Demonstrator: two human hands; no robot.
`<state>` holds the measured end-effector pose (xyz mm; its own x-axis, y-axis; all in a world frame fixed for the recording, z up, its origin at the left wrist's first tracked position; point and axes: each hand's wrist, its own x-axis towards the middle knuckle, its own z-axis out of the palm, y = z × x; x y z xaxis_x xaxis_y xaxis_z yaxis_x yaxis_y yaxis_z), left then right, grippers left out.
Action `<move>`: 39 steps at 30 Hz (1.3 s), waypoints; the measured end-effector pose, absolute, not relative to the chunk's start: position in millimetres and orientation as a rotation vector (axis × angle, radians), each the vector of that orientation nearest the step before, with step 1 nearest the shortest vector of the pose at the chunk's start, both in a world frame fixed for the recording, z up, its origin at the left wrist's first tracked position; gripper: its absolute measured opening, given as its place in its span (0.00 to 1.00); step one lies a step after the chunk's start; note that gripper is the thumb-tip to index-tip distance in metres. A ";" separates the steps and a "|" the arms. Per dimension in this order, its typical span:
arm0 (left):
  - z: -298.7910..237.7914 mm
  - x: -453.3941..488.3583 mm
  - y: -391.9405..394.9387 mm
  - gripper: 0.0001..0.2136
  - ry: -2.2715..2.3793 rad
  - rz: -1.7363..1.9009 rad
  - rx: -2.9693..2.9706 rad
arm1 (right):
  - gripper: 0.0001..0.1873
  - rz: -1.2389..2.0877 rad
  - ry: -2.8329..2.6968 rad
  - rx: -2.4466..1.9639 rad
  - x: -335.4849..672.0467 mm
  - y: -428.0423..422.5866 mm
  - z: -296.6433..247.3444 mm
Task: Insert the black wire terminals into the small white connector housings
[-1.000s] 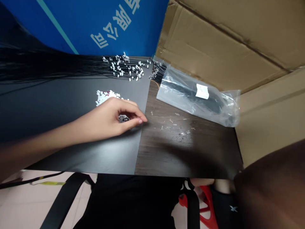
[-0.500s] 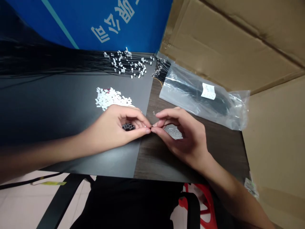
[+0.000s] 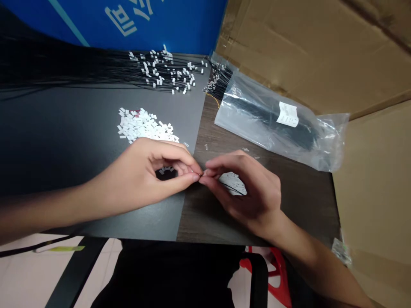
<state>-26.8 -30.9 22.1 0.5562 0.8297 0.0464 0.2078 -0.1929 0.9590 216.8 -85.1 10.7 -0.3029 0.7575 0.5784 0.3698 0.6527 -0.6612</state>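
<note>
My left hand [image 3: 141, 175] and my right hand [image 3: 260, 192] meet at the fingertips over the join between the grey mat and the brown table. Thumb and index finger of my left hand are pinched on something tiny, mostly hidden by the fingertips. In my right hand's pinch is a thin black wire [image 3: 233, 189], part of which shows in the gap behind the thumb. Beyond my left hand lies a heap of small white connector housings [image 3: 144, 124]. Small clear pieces [image 3: 233, 179] are piled beneath my right hand.
Black wires with white ends [image 3: 170, 70] lie along the back left. A clear plastic bag [image 3: 257, 111] of black wires with bare metal ends lies at the back right. Cardboard [image 3: 289, 51] walls the right side, a blue panel [image 3: 180, 25] the back. Loose clear bits [image 3: 206, 147] dot the table.
The view has shifted slightly. Both hands remain pinched together, and a length of black wire now shows inside my right hand's curl.
</note>
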 end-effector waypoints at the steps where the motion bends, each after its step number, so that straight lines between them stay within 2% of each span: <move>1: 22.9 -26.7 -31.3 0.05 0.871 0.723 1.689 | 0.13 0.551 -1.897 -0.920 216.0 -85.7 12.1; 5: 28.0 -26.8 -33.6 0.05 0.851 0.755 1.584 | 0.06 0.763 -1.816 -1.094 211.8 -89.7 21.9; 10: 28.2 -25.4 -33.0 0.07 0.812 0.740 1.460 | 0.06 1.211 -1.518 -1.177 210.8 -88.8 31.8; 16: 23.2 -25.7 -31.6 0.12 0.804 0.693 1.285 | 0.10 1.691 -1.172 -1.036 217.9 -80.9 32.3; 21: 27.8 -24.8 -31.4 0.15 0.754 0.747 1.327 | 0.10 1.780 -1.110 -1.027 218.5 -80.7 32.7; 39: 25.2 -26.1 -26.1 0.12 0.797 0.681 1.344 | 0.11 1.763 -1.111 -1.049 216.5 -83.0 33.5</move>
